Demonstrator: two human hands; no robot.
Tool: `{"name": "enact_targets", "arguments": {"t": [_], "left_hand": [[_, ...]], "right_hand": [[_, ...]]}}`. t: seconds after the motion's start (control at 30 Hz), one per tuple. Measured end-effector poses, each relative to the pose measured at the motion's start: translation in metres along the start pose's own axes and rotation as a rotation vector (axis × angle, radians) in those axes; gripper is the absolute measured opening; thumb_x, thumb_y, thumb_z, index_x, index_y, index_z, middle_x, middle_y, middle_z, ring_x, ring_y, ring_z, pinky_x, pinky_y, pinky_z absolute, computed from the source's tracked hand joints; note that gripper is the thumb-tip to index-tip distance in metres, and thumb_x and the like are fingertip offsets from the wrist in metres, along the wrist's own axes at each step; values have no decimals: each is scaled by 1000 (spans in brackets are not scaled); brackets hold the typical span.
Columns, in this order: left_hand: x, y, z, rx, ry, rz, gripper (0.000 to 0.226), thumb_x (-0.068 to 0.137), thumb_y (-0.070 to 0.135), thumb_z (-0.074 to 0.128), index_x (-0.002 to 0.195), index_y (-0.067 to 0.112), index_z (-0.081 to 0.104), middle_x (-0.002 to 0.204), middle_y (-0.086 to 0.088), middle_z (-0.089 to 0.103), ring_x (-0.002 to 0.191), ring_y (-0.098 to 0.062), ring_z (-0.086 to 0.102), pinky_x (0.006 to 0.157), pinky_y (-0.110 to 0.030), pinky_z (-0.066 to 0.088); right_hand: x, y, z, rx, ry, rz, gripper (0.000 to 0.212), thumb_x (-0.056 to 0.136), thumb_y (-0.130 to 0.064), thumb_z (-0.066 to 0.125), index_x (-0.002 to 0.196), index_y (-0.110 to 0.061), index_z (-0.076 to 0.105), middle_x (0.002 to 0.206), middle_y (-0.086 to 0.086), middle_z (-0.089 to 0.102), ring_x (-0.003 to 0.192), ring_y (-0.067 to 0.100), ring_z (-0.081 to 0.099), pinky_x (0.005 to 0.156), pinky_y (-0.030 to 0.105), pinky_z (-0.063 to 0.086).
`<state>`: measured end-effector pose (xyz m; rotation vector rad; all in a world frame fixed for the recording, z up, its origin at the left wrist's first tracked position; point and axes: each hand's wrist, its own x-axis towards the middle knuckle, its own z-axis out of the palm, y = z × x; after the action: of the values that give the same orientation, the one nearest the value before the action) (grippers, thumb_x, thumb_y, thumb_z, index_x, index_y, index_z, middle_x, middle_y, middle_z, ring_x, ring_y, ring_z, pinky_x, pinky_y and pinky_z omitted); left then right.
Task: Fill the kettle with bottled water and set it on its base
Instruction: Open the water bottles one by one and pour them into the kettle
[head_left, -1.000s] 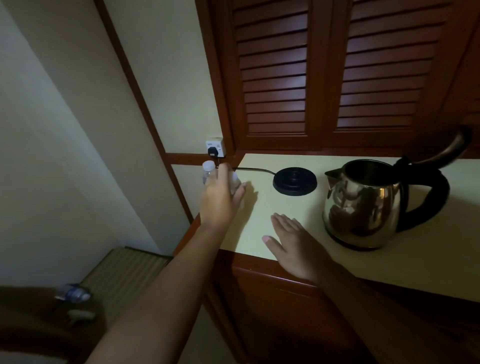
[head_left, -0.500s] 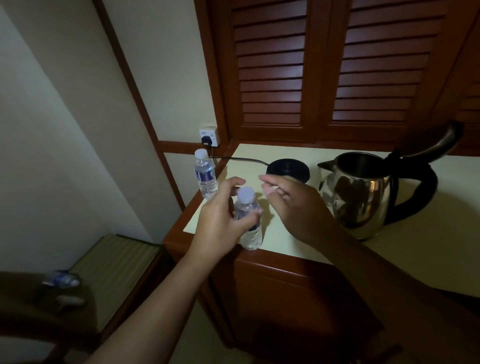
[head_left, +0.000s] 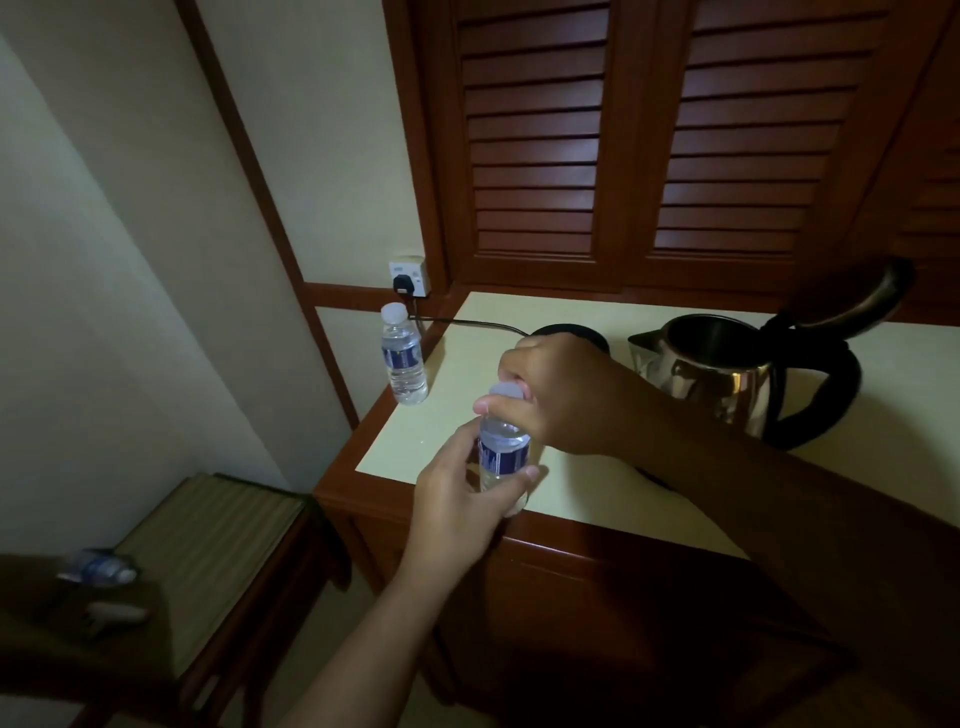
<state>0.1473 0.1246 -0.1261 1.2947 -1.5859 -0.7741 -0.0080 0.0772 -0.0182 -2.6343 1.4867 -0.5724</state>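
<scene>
My left hand (head_left: 462, 493) grips a small clear water bottle (head_left: 503, 447) with a blue label, upright near the counter's front edge. My right hand (head_left: 561, 395) curls over its white cap (head_left: 506, 391), fingers pinching it. A steel kettle (head_left: 722, 374) with a black handle and its lid swung open stands on the counter to the right. The black round base (head_left: 571, 330) lies behind my right hand, mostly hidden, its cord running to a wall socket (head_left: 409, 278). A second capped bottle (head_left: 402, 356) stands at the counter's left corner.
The cream counter top (head_left: 597, 488) sits on a dark wooden cabinet, with louvred doors (head_left: 649, 140) behind. A low striped stool (head_left: 208, 525) is at the lower left. Another bottle (head_left: 98, 567) lies on a dark surface at the far left.
My left hand has brought one bottle from the left corner forward to the front edge. My right hand rose off the counter and closed on the cap.
</scene>
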Motion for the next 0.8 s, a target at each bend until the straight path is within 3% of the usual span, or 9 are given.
{"name": "enact_targets", "arguments": {"t": [0.07, 0.13, 0.23, 0.3, 0.37, 0.5, 0.57, 0.7, 0.8], "left_hand": [[-4, 9, -2, -30, -70, 11, 52, 83, 36, 87, 127, 44, 61, 108, 28, 71, 104, 7, 66, 77, -10, 53], [-5, 18, -1, -46, -145, 26, 58, 83, 33, 87, 130, 47, 57, 112, 30, 70, 109, 10, 63, 81, -10, 53], [-2, 34, 3, -110, -317, 11, 62, 85, 21, 87, 133, 42, 56, 117, 20, 72, 111, -3, 68, 92, -25, 58], [1, 44, 9, -158, -454, 12, 61, 86, 13, 86, 133, 36, 56, 112, 12, 75, 102, -6, 71, 90, -28, 57], [2, 53, 17, -166, -554, 42, 59, 88, 5, 82, 134, 29, 55, 97, 18, 72, 87, 1, 65, 82, -20, 52], [3, 69, 39, -149, -640, 120, 57, 91, 3, 76, 138, 24, 51, 80, 34, 62, 79, 8, 59, 78, -12, 48], [4, 77, 48, -158, -651, 119, 59, 92, 5, 76, 141, 25, 51, 84, 35, 64, 82, 9, 61, 79, -14, 49], [4, 89, 62, -201, -614, 92, 62, 90, 12, 79, 143, 29, 52, 117, 20, 73, 109, 3, 67, 91, -19, 53], [3, 91, 69, -200, -571, 103, 62, 90, 18, 81, 144, 31, 52, 128, 17, 71, 120, -2, 67, 100, -22, 54]], "right_hand": [[-11, 6, -11, -2, 2, -49, 44, 93, -53, 51, 77, -14, 65, 69, -5, 52, 65, 11, 48, 62, 30, 39], [-26, 13, -28, -36, -48, -154, 28, 98, -35, 56, 77, -17, 60, 71, -10, 48, 67, 10, 41, 65, 21, 33], [-51, 29, -55, 68, -113, -184, 10, 96, -17, 61, 102, -16, 69, 99, -4, 63, 91, 4, 51, 83, 17, 41], [-66, 37, -69, 94, -123, -180, 33, 92, -3, 66, 120, -19, 68, 119, -5, 66, 109, 8, 58, 93, 25, 49], [-80, 44, -81, 90, -120, -185, 47, 87, 7, 66, 125, -20, 66, 123, -5, 66, 113, 8, 60, 94, 29, 52], [-117, 50, -99, 182, 36, -151, 48, 88, 7, 62, 128, -19, 66, 125, -9, 64, 117, 2, 58, 96, 18, 48], [-138, 53, -95, 230, 171, -65, 42, 90, 6, 65, 125, -17, 67, 123, -12, 63, 116, -10, 55, 96, 7, 42], [-176, 67, -60, 415, 435, 249, 30, 91, -4, 70, 118, -17, 69, 119, -7, 69, 108, -2, 65, 95, 11, 48], [-199, 83, -21, 473, 596, 476, 13, 90, -17, 75, 103, -17, 70, 102, -8, 72, 94, -4, 68, 82, 5, 48]]}}
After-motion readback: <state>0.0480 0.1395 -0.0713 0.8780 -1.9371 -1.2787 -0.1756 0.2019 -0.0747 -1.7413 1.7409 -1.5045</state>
